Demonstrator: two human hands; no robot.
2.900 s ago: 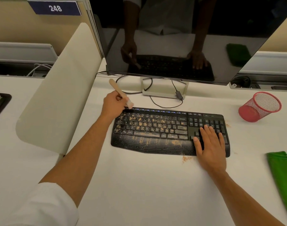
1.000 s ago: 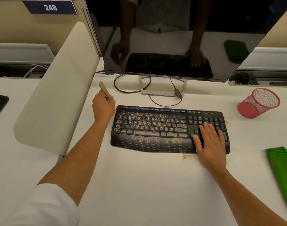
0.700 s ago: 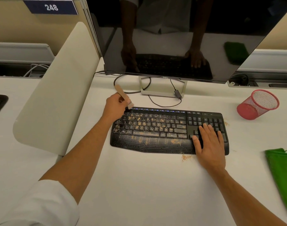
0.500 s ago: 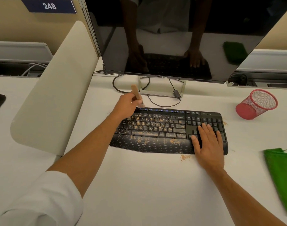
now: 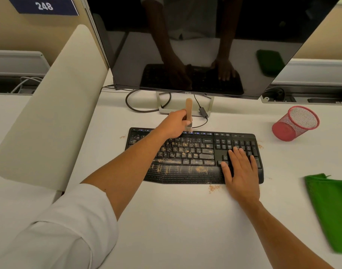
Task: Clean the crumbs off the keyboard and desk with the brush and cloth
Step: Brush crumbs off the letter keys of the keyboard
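Left hand (image 5: 173, 126) gripping brush (image 5: 189, 113) upright, bristles touching keyboard (image 5: 185, 171) 12 o'clock edge. Right hand (image 5: 241, 171) pressing flat, fingers straight, on keyboard's 3 o'clock end; cloth (image 5: 333, 206) lying apart at 3 o'clock.

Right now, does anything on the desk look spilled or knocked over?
Yes. The red mesh cup lies tipped on its side, right of the keyboard. Crumbs litter the keys and the desk beside it.
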